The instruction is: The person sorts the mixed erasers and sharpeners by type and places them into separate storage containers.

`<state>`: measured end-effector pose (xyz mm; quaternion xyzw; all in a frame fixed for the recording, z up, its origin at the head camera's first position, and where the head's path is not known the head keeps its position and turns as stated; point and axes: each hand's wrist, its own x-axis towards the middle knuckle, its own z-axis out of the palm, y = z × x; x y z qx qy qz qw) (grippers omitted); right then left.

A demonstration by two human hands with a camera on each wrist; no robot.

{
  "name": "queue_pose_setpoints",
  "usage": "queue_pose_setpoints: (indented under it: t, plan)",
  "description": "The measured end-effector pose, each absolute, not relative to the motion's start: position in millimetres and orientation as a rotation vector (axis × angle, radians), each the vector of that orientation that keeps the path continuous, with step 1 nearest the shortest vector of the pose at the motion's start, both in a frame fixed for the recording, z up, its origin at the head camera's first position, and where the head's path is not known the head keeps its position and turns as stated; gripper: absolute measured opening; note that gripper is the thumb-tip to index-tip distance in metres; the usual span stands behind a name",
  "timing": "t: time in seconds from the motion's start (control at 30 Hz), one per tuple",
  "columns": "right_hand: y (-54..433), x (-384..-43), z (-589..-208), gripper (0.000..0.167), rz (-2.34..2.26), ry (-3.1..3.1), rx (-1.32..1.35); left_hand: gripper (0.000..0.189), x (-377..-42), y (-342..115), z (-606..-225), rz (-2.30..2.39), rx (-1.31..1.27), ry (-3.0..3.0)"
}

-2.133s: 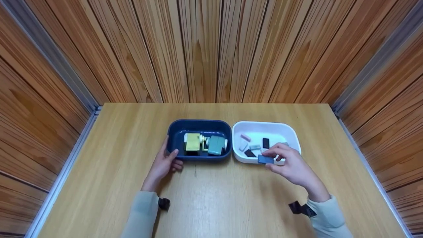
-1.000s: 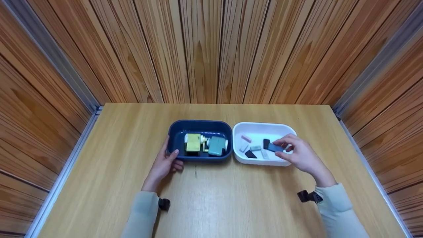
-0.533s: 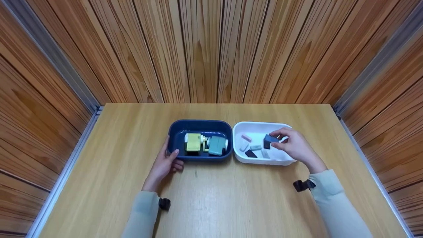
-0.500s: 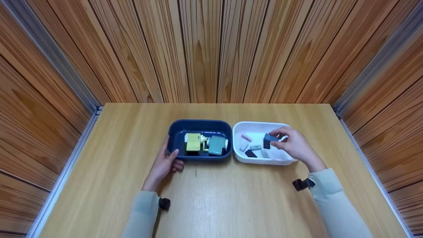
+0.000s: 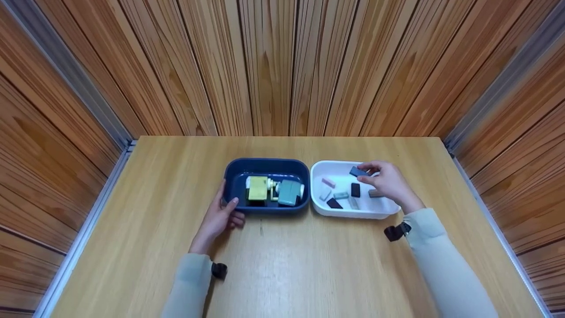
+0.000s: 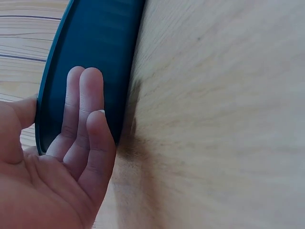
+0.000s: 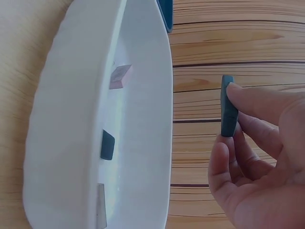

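In the head view my left hand (image 5: 220, 218) holds the near left corner of a navy bin (image 5: 265, 163). The left wrist view has my thumb over the rim and my fingers against the outer wall. Inside lie two crank pencil sharpeners, a yellow one (image 5: 257, 189) and a teal one (image 5: 288, 193). My right hand (image 5: 386, 181) pinches a blue eraser (image 5: 359, 172) between thumb and fingers, over the far side of a white bin (image 5: 315, 170). The right wrist view shows this eraser edge-on, above the bin's rim.
Several small erasers lie in the white bin, among them a pink one (image 5: 328, 182), a black one (image 5: 355, 190), a pale green one (image 5: 340, 195) and a brownish one (image 5: 375, 193). Both bins stand side by side on a wooden table (image 5: 282, 265). Wood-panelled walls (image 5: 273, 66) surround it.
My right hand has carried the blue eraser from the white bin's near rim to its far side, uncovering the black and brownish erasers. My left hand has stayed on the navy bin.
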<state>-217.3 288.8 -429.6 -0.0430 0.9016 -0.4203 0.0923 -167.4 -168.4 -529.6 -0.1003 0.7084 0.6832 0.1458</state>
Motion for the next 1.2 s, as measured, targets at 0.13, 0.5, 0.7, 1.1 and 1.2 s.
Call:
queue_pose_setpoints:
  t: [0.13, 0.5, 0.7, 1.1, 1.2]
  plan:
    - [284.0, -224.4, -427.5, 0.037, -1.257, 2.67, -0.13, 0.067, -167.4, -168.1, -530.1, 1.974, -0.293, 2.047]
    - [275.8, -239.0, -429.8, 0.035, -1.261, 2.636, -0.073, 0.068, -165.7, -166.4, -530.9, 1.971, -0.292, 2.061]
    - [276.0, -242.9, -432.0, 0.034, -1.261, 2.642, -0.07, 0.067, -166.3, -166.5, -531.0, 1.979, -0.282, 2.063]
    - [278.7, -244.4, -437.1, 0.035, -1.296, 2.615, -0.038, 0.067, -167.9, -166.1, -530.7, 1.982, -0.292, 2.06]
    - [279.8, -244.7, -438.4, 0.035, -1.306, 2.614, -0.041, 0.067, -168.3, -166.1, -530.2, 1.975, -0.299, 2.059]
